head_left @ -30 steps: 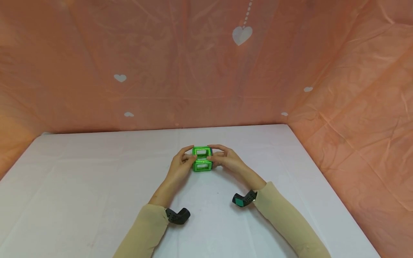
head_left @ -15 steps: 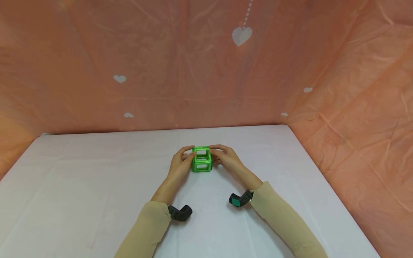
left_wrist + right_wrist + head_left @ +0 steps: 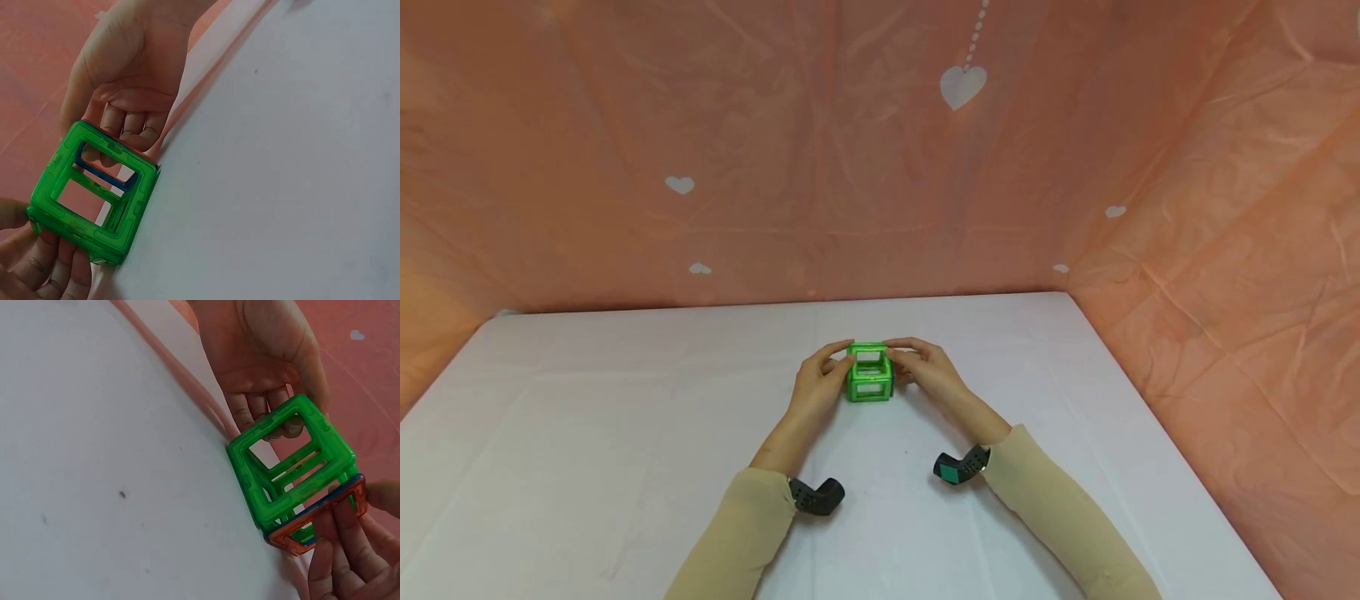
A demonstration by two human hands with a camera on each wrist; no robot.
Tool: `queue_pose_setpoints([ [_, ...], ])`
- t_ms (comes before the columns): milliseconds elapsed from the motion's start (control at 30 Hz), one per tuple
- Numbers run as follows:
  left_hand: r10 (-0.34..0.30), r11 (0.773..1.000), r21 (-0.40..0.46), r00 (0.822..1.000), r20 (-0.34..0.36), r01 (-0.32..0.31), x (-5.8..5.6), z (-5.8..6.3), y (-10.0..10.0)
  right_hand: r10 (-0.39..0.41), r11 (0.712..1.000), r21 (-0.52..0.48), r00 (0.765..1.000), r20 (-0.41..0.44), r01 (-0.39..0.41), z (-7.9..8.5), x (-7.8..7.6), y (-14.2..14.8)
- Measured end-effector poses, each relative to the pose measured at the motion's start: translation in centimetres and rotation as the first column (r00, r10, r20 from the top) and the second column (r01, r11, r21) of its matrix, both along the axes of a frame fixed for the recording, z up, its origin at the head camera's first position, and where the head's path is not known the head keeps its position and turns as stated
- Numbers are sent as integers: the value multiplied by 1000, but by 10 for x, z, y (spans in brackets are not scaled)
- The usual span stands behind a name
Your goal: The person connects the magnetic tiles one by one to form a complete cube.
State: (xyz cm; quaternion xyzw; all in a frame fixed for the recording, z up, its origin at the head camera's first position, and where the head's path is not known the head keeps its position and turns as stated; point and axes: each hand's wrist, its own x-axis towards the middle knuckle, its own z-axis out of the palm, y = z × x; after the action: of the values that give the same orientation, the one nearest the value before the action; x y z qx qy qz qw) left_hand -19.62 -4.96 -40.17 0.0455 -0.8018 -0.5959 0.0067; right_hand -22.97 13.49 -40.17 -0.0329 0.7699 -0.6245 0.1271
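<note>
A cube of green magnetic tiles (image 3: 870,377), with open square windows, stands on the white table between both hands. Its right side carries an orange and blue tile (image 3: 292,530), plain in the right wrist view. My left hand (image 3: 815,385) holds the cube's left side, thumb near the front and index finger at the far top edge. From the right, my right hand (image 3: 931,371) grips the opposite side, its fingertips against the orange and blue tile in the right wrist view. The left wrist view shows a green face (image 3: 112,236) square on; the cube's far side is mostly hidden.
White cloth (image 3: 625,433) covers the table. A peach curtain (image 3: 820,208) with white hearts rises behind it and along the right. Black wrist devices (image 3: 817,497) are strapped at both sleeve cuffs.
My right thumb has drawn back from the cube's front onto its right edge, and my right forearm has shifted slightly left. The cube and left hand stay nearly in place.
</note>
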Motion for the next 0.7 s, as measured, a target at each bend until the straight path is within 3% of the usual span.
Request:
queue_pose_setpoints([
  [333,29,1000,12,999,-22,-29,1,0,-1,6,999,-31,1000,-29,-7,-2,-2,-1],
  [567,24,998,-57,1000,-4,-24,1,0,-2,5,1000,10,1000,-10,-5,-1,-2,0],
  [700,20,995,-95,1000,1,-20,2,-1,-6,22,999,41,999,-43,-20,-2,0,5],
])
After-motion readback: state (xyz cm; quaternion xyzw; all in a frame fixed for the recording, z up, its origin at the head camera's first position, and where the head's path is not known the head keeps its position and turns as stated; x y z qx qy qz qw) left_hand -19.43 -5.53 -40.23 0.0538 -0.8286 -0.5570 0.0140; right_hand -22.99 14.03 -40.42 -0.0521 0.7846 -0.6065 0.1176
